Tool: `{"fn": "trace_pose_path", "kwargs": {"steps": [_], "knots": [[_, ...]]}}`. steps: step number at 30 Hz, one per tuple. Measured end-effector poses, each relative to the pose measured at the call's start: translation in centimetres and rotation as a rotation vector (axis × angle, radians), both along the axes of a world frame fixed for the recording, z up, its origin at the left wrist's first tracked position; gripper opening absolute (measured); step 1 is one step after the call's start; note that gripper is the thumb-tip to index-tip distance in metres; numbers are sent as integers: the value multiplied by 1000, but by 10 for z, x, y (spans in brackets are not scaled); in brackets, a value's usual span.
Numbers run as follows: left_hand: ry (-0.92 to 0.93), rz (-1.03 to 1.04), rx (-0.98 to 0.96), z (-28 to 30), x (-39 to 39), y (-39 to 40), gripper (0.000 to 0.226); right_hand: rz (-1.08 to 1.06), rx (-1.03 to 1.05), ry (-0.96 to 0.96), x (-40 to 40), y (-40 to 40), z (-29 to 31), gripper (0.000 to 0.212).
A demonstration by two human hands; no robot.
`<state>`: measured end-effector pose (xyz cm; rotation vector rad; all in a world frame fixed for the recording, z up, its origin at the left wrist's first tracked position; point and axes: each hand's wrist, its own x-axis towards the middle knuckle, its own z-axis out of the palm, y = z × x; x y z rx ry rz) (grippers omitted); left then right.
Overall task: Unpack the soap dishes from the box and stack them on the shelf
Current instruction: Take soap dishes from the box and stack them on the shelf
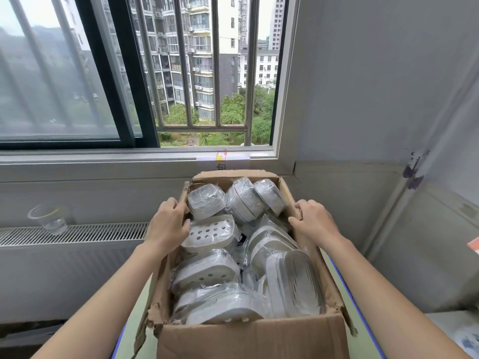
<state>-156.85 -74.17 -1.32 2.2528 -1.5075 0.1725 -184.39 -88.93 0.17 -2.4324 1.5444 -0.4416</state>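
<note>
Gripping the left wall: the left hand [169,224] curls its fingers over the left rim of the box [248,335], thumb lying just beside an unwrapped soap dish [211,233] with round drain holes.
Cup risk: a clear plastic cup [50,218] stands on the radiator grille [75,233] to the left, near that forearm; a swing of the elbow could tip it.
Torn corner: the near left cardboard is ragged, so lifting by the walls may rip it and spill the load.
Contents: the soap dishes fill the box, loosely heaped, most in slick film; pulling one could drag a neighbour out.
Gripping the right wall: the right hand [315,220] clasps the right rim, fingers hooked over the edge.
Desk: the box sits on a pale green desk [138,307], its near part covered by the carton.
Hidden: no shelf is in view; the lower layers cannot be counted; the label [223,161] under the window [215,73] is half covered by the far flap.
</note>
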Motion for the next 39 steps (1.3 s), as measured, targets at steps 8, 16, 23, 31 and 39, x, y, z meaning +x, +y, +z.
{"fn": "trace_pose_path", "kwargs": {"steps": [8, 16, 23, 31, 39], "knots": [[150, 84, 184, 21, 3, -68, 53, 66, 6, -69, 50, -30, 18, 43], [88, 230, 382, 19, -6, -98, 84, -26, 195, -33, 86, -65, 4, 65], [155, 143, 312, 19, -10, -83, 64, -84, 201, -128, 84, -57, 0, 55], [289, 4, 149, 14, -11, -48, 56, -18, 248, -443, 68, -28, -4, 37], [343, 93, 260, 15, -17, -63, 71, -67, 324, -437, 68, -27, 6, 37]]}}
